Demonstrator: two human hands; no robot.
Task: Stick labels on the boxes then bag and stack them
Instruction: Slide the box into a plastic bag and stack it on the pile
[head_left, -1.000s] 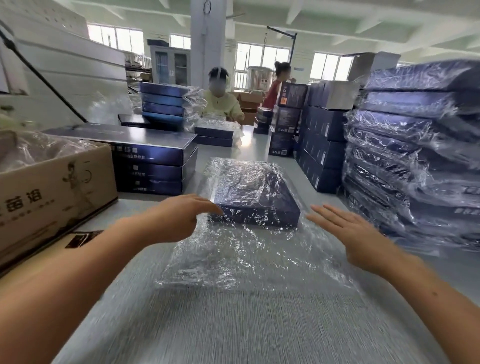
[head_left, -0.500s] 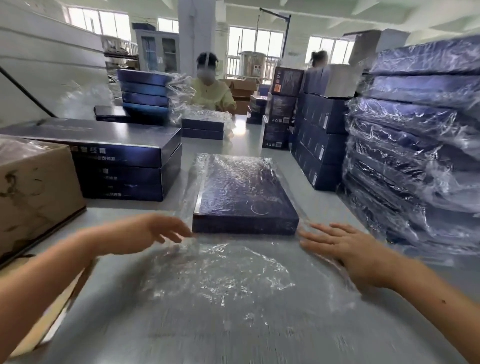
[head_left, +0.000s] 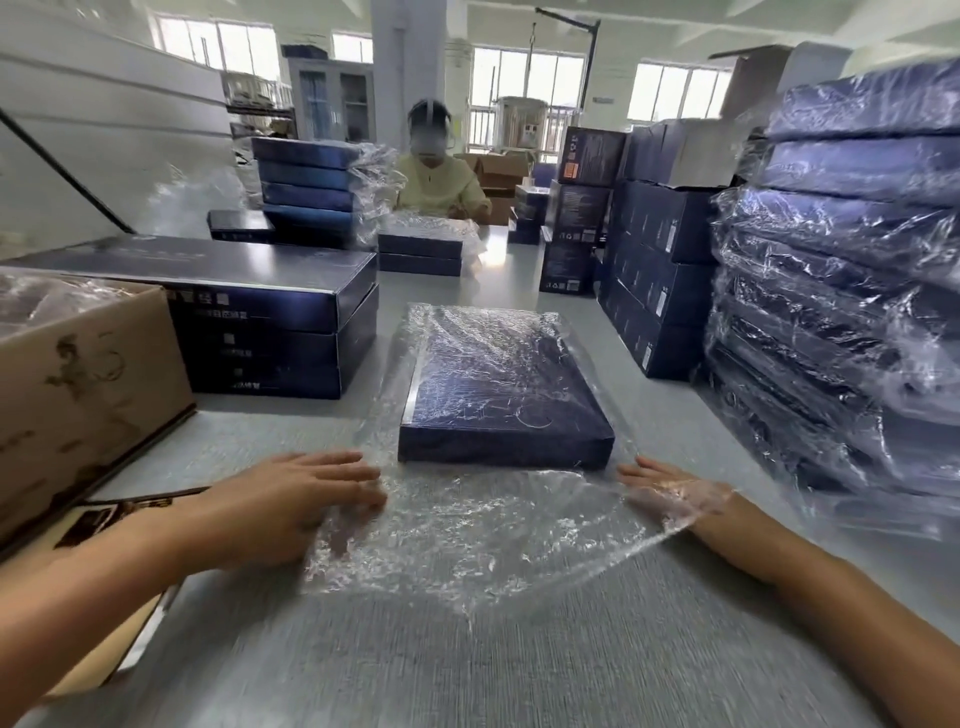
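R hand (head_left: 675, 493) partly under bag film (head_left: 467, 535); carton (head_left: 78, 395) cut off at L edge.

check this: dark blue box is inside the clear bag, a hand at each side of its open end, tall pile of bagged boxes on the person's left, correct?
Wrong side: the head view shows the pile of bagged boxes on the person's right. The dark blue box is inside the clear bag, with the left hand and right hand at its open end.
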